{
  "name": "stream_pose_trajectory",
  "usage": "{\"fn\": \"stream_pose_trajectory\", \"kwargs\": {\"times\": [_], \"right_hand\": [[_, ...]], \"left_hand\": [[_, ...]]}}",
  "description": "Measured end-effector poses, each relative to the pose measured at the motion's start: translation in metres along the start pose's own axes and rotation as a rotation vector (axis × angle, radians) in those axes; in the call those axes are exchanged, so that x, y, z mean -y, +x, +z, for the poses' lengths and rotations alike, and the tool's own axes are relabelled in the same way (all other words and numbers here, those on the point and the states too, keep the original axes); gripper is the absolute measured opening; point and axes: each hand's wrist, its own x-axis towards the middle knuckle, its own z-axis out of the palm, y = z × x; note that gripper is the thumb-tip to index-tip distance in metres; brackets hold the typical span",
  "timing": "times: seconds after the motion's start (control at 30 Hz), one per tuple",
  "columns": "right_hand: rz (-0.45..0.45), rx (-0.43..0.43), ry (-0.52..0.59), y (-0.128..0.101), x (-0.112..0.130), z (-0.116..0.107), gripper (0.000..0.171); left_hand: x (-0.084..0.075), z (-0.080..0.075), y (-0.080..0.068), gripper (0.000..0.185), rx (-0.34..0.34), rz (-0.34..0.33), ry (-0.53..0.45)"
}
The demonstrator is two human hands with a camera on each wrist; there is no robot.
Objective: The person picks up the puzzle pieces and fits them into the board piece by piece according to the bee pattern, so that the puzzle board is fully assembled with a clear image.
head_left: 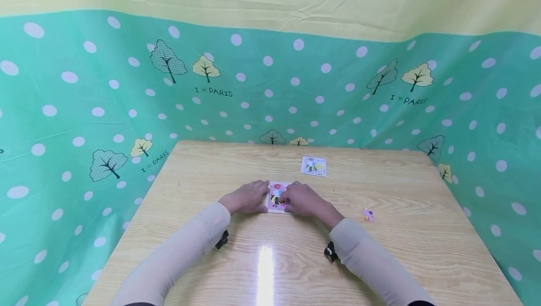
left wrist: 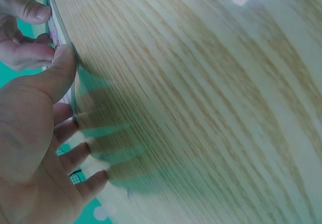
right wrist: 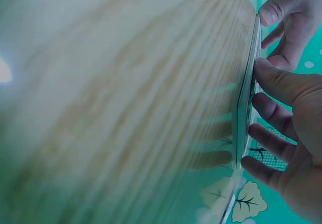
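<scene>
A small pink picture puzzle board (head_left: 276, 196) lies flat on the wooden table (head_left: 270, 259), between my two hands. My left hand (head_left: 248, 198) rests on the table at the board's left side. In the left wrist view its thumb (left wrist: 59, 73) touches the thin board edge (left wrist: 59, 26) and its fingers lie spread on the wood. My right hand (head_left: 301, 199) covers the board's right part. In the right wrist view its thumb (right wrist: 279, 80) presses on the board (right wrist: 246, 108), with the fingers stretched out beside it.
A white picture card (head_left: 314, 166) lies farther back on the table. One loose pink puzzle piece (head_left: 368, 215) sits to the right of my right forearm. Green dotted cloth (head_left: 84, 109) walls in the table on three sides.
</scene>
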Motion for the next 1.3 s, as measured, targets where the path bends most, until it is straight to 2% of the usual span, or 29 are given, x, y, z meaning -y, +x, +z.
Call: {"fn": "stream_pose_trajectory", "kwargs": {"times": [0.53, 0.73, 0.93, 1.3], "right_hand": [[0.077, 0.043, -0.104, 0.002, 0.009, 0.001, 0.027], [0.079, 0.048, -0.139, 0.001, 0.014, -0.001, 0.024], [0.062, 0.024, -0.149, 0.003, 0.013, 0.002, 0.017], [0.092, -0.023, -0.193, 0.008, 0.013, 0.011, 0.009]], "left_hand": [[-0.001, 0.001, 0.000, 0.080, -0.004, 0.000, 0.009], [-0.001, 0.000, -0.002, 0.079, -0.004, 0.005, 0.008], [0.000, 0.001, -0.002, 0.079, -0.006, 0.013, 0.016], [0.002, 0.002, 0.000, 0.081, -0.017, 0.016, 0.021]]}}
